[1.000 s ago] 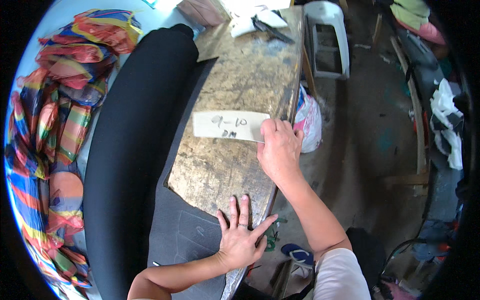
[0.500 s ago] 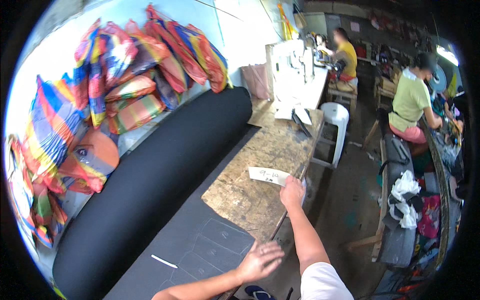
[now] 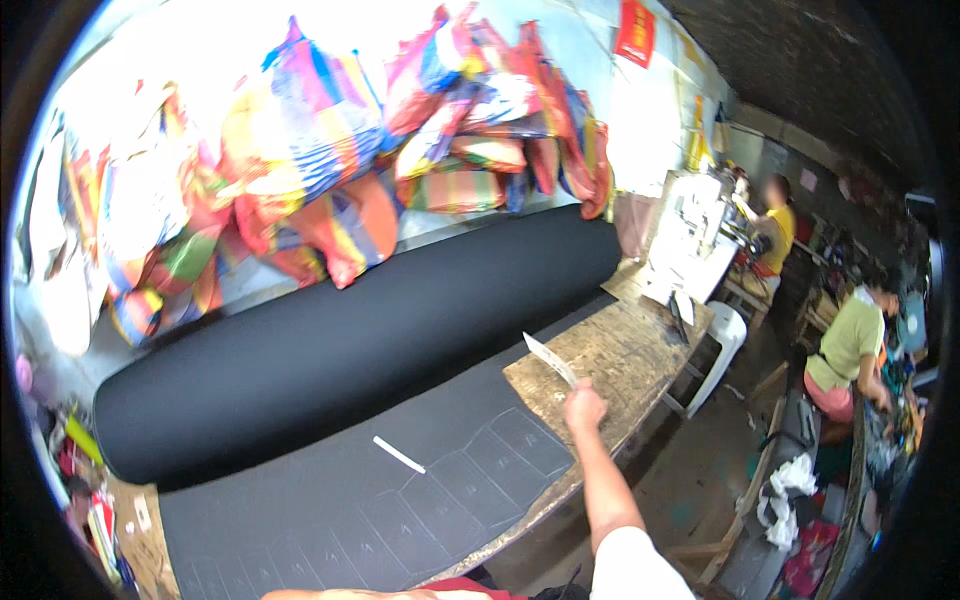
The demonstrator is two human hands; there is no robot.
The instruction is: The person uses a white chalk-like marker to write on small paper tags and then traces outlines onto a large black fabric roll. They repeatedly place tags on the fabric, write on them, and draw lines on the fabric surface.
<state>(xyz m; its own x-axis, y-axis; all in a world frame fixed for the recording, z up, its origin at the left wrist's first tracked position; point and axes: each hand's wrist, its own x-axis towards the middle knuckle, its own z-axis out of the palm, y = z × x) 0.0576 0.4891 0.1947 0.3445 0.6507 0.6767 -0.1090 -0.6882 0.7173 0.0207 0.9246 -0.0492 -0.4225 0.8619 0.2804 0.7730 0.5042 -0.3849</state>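
Right hand [image 3: 584, 408] grip pinches white paper template [image 3: 551, 359] above tabletop [image 3: 640, 350]; loose pinch could drop it; left hand's grip unseen.

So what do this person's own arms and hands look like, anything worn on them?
The right hand is bare, with no glove, ring or watch visible. The right forearm is bare too, up to a short white sleeve at the upper arm. Of the left arm only a bare strip shows along the lower edge; its hand is out of view.
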